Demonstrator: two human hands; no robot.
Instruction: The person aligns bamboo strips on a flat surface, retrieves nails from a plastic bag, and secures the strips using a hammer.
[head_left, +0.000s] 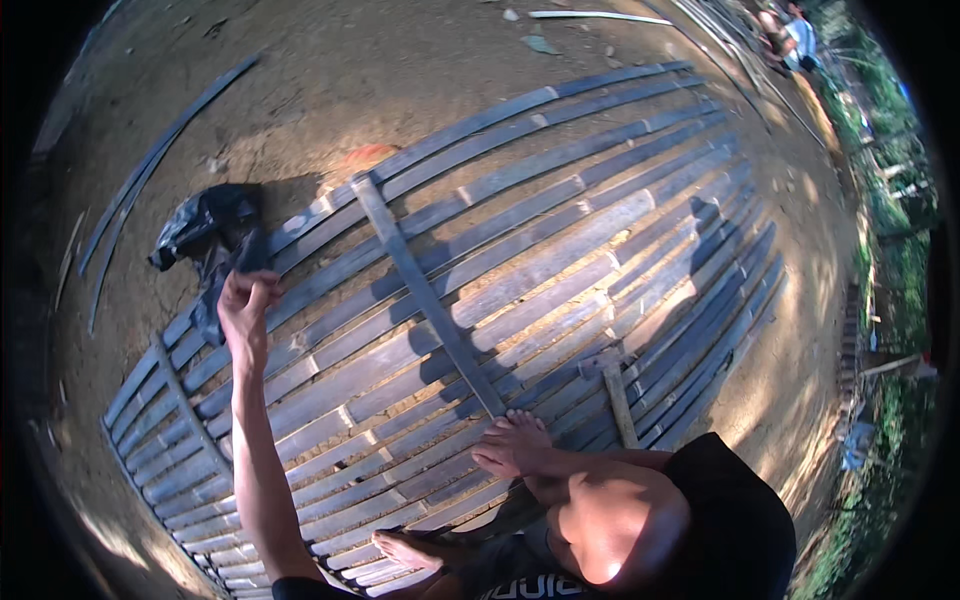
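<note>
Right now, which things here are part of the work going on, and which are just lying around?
In use: left hand, bamboo slat mat, cross strip, hammer.
Lying about: black bag, loose slats on the dirt, scraps at the top.

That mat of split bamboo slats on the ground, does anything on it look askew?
Yes. One long flat bamboo strip lies diagonally across the parallel grey bamboo slats, crossing them instead of lining up; a short wooden stick also lies crosswise.
</note>
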